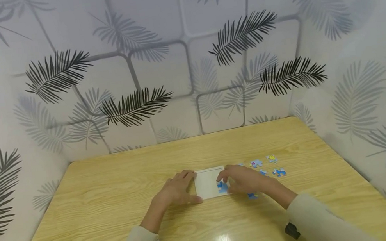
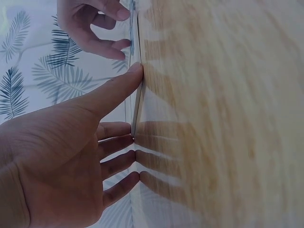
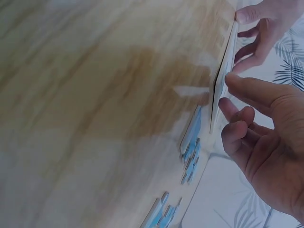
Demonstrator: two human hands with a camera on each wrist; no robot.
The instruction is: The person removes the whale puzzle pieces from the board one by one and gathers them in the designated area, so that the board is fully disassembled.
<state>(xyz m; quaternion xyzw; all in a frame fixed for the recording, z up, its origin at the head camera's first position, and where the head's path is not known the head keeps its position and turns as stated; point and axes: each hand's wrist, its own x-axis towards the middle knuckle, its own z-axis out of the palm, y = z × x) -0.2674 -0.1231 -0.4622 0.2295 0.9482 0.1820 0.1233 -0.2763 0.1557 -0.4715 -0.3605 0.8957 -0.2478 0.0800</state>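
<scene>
A shallow white puzzle tray lies flat on the wooden table, with blue jigsaw pieces in its near right corner. At the tray's left side, my left hand rests its fingers on the edge and its thumb by the near left corner. The left wrist view shows these fingers spread and nearly straight. My right hand reaches over the tray's right edge, its index finger and thumb at either side of a blue piece; its other fingers are curled. The hand partly covers the pieces beneath and beside it.
Several loose jigsaw pieces lie right of the tray, among them one with a yellow figure, one with a pink swirl and a blue one. Another piece lies below the right hand. A leaf-patterned wall borders the table.
</scene>
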